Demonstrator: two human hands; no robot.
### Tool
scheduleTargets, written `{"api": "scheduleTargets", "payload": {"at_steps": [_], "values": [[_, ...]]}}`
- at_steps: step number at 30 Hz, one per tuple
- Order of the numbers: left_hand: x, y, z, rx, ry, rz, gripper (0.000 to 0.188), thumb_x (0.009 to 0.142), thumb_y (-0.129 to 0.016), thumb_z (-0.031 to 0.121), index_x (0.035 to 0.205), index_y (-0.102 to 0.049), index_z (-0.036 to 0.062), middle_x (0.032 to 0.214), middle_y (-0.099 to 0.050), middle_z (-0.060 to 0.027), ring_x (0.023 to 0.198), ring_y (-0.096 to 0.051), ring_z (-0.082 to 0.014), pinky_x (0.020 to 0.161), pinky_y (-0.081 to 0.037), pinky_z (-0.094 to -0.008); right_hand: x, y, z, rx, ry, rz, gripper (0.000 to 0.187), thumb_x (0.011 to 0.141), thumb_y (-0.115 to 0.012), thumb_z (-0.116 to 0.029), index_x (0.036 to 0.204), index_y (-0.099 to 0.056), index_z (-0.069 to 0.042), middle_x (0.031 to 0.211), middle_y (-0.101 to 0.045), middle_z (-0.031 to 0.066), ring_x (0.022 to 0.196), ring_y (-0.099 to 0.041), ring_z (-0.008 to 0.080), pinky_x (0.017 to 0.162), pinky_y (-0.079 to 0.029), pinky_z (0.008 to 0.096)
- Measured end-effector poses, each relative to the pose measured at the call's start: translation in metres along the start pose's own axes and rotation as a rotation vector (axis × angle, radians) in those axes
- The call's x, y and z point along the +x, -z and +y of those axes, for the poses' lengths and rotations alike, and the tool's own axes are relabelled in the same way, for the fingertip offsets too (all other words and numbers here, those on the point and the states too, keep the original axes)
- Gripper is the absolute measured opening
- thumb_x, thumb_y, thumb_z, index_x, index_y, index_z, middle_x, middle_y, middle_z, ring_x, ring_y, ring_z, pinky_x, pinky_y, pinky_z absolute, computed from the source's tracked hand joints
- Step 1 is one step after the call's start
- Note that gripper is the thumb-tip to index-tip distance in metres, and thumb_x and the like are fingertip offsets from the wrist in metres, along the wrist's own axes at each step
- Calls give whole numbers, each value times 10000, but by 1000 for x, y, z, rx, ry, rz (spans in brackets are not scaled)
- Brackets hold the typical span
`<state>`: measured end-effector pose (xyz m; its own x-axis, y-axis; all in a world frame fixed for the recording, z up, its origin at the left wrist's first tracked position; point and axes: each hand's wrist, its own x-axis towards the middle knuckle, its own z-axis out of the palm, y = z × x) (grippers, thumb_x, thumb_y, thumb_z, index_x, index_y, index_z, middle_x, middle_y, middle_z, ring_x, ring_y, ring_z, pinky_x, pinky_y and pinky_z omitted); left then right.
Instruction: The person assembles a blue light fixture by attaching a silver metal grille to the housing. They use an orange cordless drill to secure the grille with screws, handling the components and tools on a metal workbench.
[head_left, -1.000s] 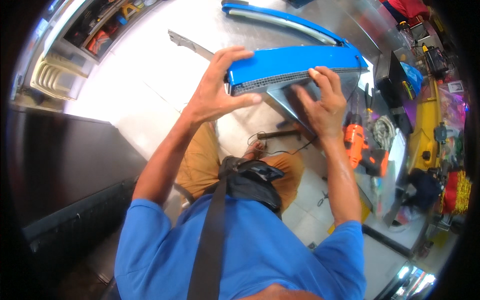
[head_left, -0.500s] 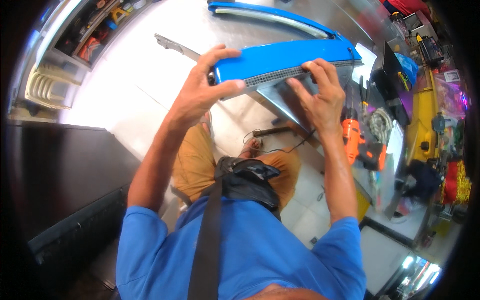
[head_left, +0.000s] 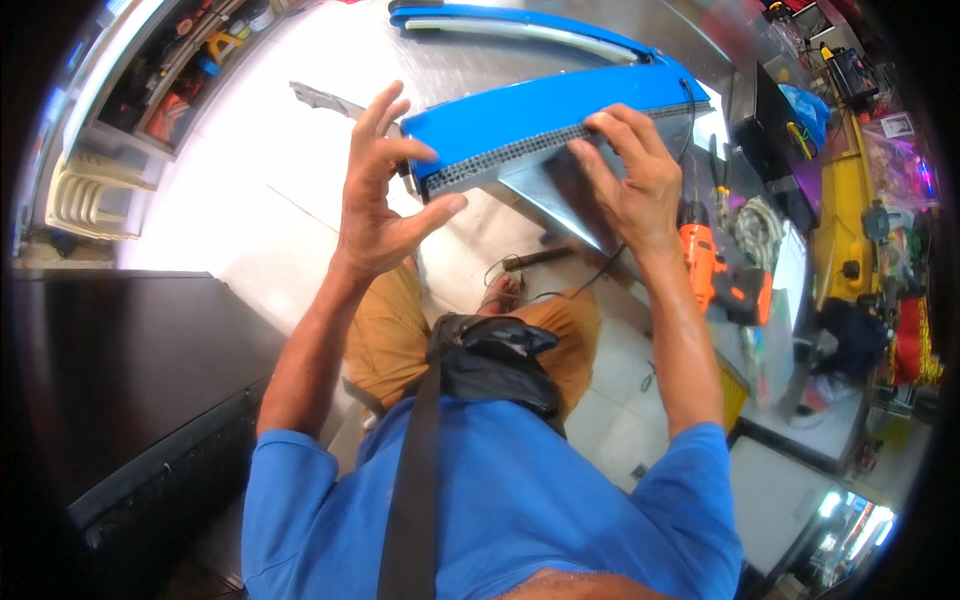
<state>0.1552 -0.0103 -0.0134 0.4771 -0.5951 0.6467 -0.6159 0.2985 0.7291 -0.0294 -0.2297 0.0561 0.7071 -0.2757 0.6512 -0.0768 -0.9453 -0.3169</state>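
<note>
A blue hinged device, lamp-like, is held up before me. Its long blue casing (head_left: pixel 540 105) has a grey perforated strip along the near edge. Hinged at the right end, a curved blue arm (head_left: pixel 530 20) with a pale strip along it reaches back left. My left hand (head_left: pixel 385 195) is at the casing's left end, thumb and fingers spread apart, the index fingertip overlapping the corner. My right hand (head_left: pixel 640 175) pinches the perforated edge right of the middle, fingertips on top and thumb lower. A thin dark cable hangs from the device's right end.
To the right, an orange cordless drill (head_left: pixel 700 265) lies on a cluttered bench beside pliers (head_left: pixel 720 165) and a coil of pale cord (head_left: pixel 760 230). A dark cabinet (head_left: pixel 130 350) stands at left, with stacked cream plastic chairs (head_left: pixel 95 195) beyond it.
My left hand has loosened from the casing's left end, its fingers spreading and its thumb dropping away. The device has shifted slightly left and up in view; my right hand stays on its edge.
</note>
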Motion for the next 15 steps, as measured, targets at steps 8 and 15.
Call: {"api": "scheduleTargets", "payload": {"at_steps": [8,15], "values": [[3,-4,20,44,231,-100,868,651,-960,230,1401,-537,122,1456,-436,-185,1333,-514,-371,1020,-588,-499,-21,-4,-18,-136,-43,-41,747,701,-921,-261,1318,-537,-88,1421,-492,146,1221,-499,404,1020,-466,478],[-42,-10,64,112,295,7,861,625,-956,185,1363,-514,135,1427,-412,-176,1278,-531,-321,933,-584,-425,-79,-20,-88,572,-750,99,874,858,-841,-387,1449,-366,48,1352,-488,234,1199,-590,309,986,-522,426]]}}
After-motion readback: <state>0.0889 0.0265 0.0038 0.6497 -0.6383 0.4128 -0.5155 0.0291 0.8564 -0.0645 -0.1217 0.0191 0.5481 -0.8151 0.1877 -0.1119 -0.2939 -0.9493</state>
